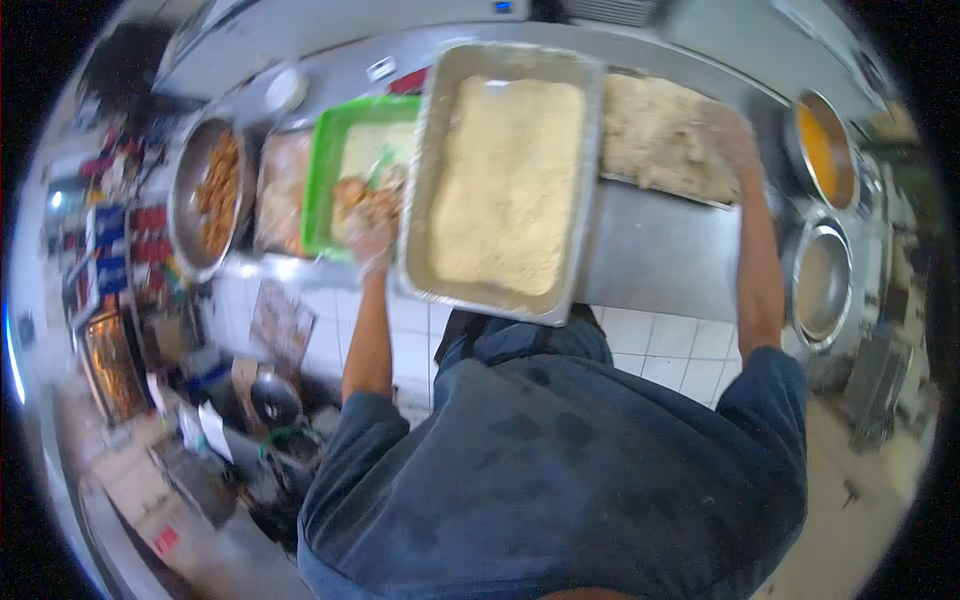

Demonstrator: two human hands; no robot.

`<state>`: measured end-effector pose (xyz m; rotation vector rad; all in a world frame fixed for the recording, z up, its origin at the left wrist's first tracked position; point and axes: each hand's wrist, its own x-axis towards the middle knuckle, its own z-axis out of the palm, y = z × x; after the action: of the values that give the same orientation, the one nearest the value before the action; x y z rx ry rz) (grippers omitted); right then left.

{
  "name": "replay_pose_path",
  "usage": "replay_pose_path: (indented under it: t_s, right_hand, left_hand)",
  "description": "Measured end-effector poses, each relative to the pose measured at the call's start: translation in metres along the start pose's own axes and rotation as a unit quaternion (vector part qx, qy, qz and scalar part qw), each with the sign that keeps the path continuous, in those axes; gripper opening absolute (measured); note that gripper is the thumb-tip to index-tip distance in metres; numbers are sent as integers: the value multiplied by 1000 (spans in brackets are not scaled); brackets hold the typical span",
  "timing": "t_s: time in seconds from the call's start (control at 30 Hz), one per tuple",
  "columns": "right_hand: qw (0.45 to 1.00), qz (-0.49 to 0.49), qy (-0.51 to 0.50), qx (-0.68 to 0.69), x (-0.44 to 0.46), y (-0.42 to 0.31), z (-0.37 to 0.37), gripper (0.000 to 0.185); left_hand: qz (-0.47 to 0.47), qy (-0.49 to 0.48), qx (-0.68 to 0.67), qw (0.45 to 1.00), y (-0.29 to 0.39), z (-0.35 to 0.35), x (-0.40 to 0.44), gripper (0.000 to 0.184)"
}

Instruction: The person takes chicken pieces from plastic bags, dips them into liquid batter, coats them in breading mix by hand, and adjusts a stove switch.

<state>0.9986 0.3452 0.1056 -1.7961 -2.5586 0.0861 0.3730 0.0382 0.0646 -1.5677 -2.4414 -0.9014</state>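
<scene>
My left hand (370, 241), in a clear plastic glove, is at the near edge of the green tray (312, 200), against orange-brown coated food pieces (372, 200). Its fingers are blurred, so their grip does not show. My right hand (730, 138), gloved too, lies over the right end of a metal tray heaped with pale, crumb-coated pieces (655, 135). Its fingers look stretched out, though smeared. Between my hands stands a deep metal pan (412, 225) with a broad layer of pale yellow crumbs (505, 190).
To the left are a steel bowl of orange-brown pieces (215, 200) and a bag-lined tray of pale pieces (282, 190). On the right stand a bowl of orange-yellow liquid (818, 150) and another steel bowl (823, 280). The steel counter (660, 245) ends just before my body.
</scene>
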Motion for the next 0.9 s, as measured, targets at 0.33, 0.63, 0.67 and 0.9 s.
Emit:
replay_pose_path:
  t_s: [0.33,0.63,0.67,0.9]
  right_hand:
    - [930,-7,56,363,-77,-301,-42,19]
    - [874,126,-25,468,-135,-460,-41,22]
    - [877,153,-36,454,-139,-466,-45,23]
    - [878,133,140,439,-156,-462,1,36]
  left_hand:
    - [46,-221,15,974,-51,-13,93,40]
    - [116,-419,94,896,-59,79,106,34]
    - [103,-392,75,911,-55,83,104,25]
    - [200,-380,141,892,-63,92,95,20]
